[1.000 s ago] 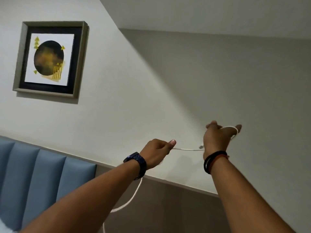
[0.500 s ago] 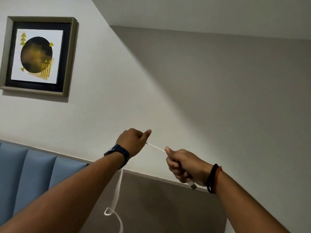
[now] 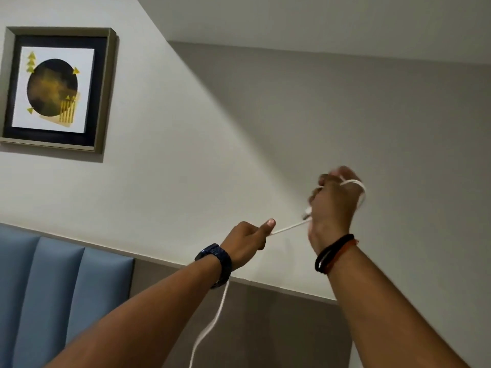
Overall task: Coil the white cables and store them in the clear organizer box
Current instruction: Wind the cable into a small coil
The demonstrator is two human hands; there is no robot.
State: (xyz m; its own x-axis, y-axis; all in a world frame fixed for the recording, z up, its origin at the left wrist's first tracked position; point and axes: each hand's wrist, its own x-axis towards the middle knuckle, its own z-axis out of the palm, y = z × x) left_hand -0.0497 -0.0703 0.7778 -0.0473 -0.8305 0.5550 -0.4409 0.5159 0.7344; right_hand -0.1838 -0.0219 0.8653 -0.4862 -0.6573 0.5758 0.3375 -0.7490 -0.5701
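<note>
Both arms are raised in front of a wall. My left hand point(image 3: 245, 241), with a dark watch at the wrist, is closed on a white cable point(image 3: 288, 227). From that fist the cable runs taut up and to the right to my right hand point(image 3: 333, 208). A loop of it lies over the right hand's fingers, and a plug end shows at the hand's left side. The rest of the cable hangs down below my left wrist and leaves the bottom of the view. The clear organizer box is out of view.
A framed picture point(image 3: 57, 88) hangs on the white wall at the upper left. A blue padded headboard point(image 3: 61, 296) fills the lower left, with a grey panel point(image 3: 279, 328) below the wall trim behind my arms.
My right hand has swung up and to the right, laying a loop of cable over its fingers. My left hand has moved right, still gripping the cable.
</note>
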